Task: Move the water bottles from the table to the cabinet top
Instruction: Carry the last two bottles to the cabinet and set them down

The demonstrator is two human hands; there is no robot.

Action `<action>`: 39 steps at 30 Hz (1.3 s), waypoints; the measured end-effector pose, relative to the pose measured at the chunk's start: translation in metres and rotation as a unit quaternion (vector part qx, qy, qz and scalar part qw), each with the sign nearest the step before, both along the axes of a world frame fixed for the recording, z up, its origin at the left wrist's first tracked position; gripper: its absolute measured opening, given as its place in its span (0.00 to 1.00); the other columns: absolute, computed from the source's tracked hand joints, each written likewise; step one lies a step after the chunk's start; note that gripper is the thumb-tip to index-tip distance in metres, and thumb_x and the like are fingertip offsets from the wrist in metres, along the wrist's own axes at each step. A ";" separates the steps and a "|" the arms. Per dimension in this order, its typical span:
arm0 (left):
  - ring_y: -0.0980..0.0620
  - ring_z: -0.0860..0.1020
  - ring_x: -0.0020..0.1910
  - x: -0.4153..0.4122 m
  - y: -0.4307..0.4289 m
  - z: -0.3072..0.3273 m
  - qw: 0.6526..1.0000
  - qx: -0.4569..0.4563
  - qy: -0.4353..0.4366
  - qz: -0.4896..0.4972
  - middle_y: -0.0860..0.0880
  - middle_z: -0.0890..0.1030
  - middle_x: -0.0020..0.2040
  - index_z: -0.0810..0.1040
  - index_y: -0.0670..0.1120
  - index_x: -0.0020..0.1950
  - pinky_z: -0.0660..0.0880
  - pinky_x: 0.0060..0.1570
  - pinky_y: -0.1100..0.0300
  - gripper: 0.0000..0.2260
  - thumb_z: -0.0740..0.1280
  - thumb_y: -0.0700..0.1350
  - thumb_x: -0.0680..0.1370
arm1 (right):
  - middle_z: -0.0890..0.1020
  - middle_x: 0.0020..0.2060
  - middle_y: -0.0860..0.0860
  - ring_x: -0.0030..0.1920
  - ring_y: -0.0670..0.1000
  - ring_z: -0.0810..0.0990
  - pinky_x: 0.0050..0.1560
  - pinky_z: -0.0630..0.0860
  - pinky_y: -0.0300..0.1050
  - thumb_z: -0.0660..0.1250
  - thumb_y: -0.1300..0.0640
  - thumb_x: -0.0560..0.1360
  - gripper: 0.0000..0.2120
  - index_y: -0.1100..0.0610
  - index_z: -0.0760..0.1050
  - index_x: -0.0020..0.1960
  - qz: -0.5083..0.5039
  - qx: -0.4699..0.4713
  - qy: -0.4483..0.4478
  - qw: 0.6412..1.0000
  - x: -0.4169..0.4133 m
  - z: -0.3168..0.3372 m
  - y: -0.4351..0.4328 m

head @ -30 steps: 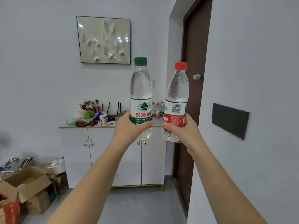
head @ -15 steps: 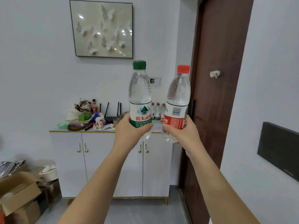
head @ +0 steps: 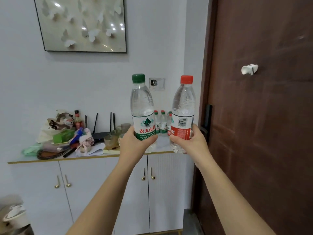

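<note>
Gripping green-capped water bottle (head: 143, 112) upright, left hand (head: 135, 143) | right hand (head: 189, 141) clasps red-capped water bottle (head: 183, 112) | white cabinet's top (head: 50, 158) right end: more bottles (head: 161, 122)

two held bottles: one (head: 143, 109) left, the other (head: 183, 112) right; behind them a cabinet top (head: 55, 159), apparently with more bottles (head: 161, 122) on it.

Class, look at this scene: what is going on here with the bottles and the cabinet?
A person holds two water bottles upright in front of a white cabinet. The left hand has a grip on the green-capped bottle, the right hand on the red-capped bottle. Neither is set down yet. Several small bottles already stand at the right end of the cabinet top, with clutter at its left.
</note>
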State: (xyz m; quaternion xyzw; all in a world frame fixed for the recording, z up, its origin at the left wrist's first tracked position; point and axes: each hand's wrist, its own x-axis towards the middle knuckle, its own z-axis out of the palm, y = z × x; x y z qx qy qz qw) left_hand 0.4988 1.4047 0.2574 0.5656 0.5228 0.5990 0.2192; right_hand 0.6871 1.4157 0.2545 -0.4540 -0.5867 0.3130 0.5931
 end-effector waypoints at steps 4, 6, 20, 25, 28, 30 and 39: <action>0.60 0.79 0.48 -0.013 0.073 -0.003 1.000 -0.011 0.015 -0.011 0.58 0.82 0.47 0.77 0.52 0.56 0.75 0.44 0.64 0.20 0.79 0.49 0.67 | 0.82 0.51 0.41 0.51 0.39 0.81 0.50 0.78 0.36 0.81 0.56 0.66 0.27 0.45 0.73 0.59 -0.018 -0.005 0.000 1.000 -0.011 -0.009 0.064; 0.59 0.80 0.49 -0.016 0.102 -0.010 0.999 -0.024 0.020 -0.016 0.57 0.82 0.48 0.78 0.51 0.57 0.76 0.46 0.61 0.21 0.79 0.49 0.67 | 0.82 0.52 0.42 0.52 0.41 0.81 0.52 0.79 0.39 0.81 0.55 0.66 0.27 0.45 0.72 0.60 -0.030 -0.014 -0.003 0.999 -0.013 -0.017 0.093; 0.55 0.81 0.49 0.003 0.324 -0.089 0.996 -0.079 0.031 0.002 0.53 0.83 0.49 0.77 0.49 0.58 0.80 0.49 0.54 0.24 0.80 0.49 0.65 | 0.80 0.51 0.44 0.54 0.47 0.80 0.58 0.79 0.48 0.82 0.55 0.64 0.29 0.45 0.70 0.59 -0.041 -0.074 -0.074 0.994 0.000 -0.086 0.314; 0.58 0.80 0.45 0.024 0.409 -0.116 0.994 -0.107 0.021 0.015 0.55 0.82 0.45 0.77 0.50 0.53 0.76 0.42 0.63 0.19 0.79 0.45 0.66 | 0.82 0.58 0.48 0.56 0.49 0.81 0.59 0.79 0.50 0.82 0.55 0.64 0.34 0.50 0.71 0.65 -0.027 -0.125 -0.082 0.988 0.012 -0.119 0.412; 0.57 0.80 0.43 0.034 0.451 -0.138 0.991 -0.135 0.015 0.016 0.55 0.82 0.42 0.76 0.49 0.50 0.78 0.40 0.59 0.16 0.78 0.43 0.67 | 0.83 0.56 0.49 0.56 0.50 0.81 0.54 0.76 0.43 0.81 0.55 0.64 0.33 0.51 0.72 0.66 -0.026 -0.147 -0.106 0.983 0.013 -0.140 0.458; 0.52 0.82 0.44 0.036 0.472 -0.158 0.986 -0.168 0.009 0.017 0.52 0.83 0.42 0.77 0.49 0.50 0.81 0.42 0.52 0.17 0.77 0.45 0.65 | 0.83 0.57 0.49 0.57 0.51 0.81 0.54 0.75 0.42 0.81 0.55 0.64 0.33 0.51 0.71 0.66 -0.023 -0.167 -0.116 0.979 0.009 -0.157 0.481; 0.53 0.80 0.48 0.027 0.539 -0.220 0.966 -0.257 0.015 0.021 0.52 0.82 0.49 0.76 0.49 0.56 0.74 0.43 0.60 0.21 0.77 0.44 0.66 | 0.80 0.47 0.44 0.54 0.50 0.82 0.46 0.72 0.39 0.80 0.53 0.64 0.27 0.50 0.71 0.58 -0.027 -0.248 -0.164 0.955 -0.007 -0.220 0.550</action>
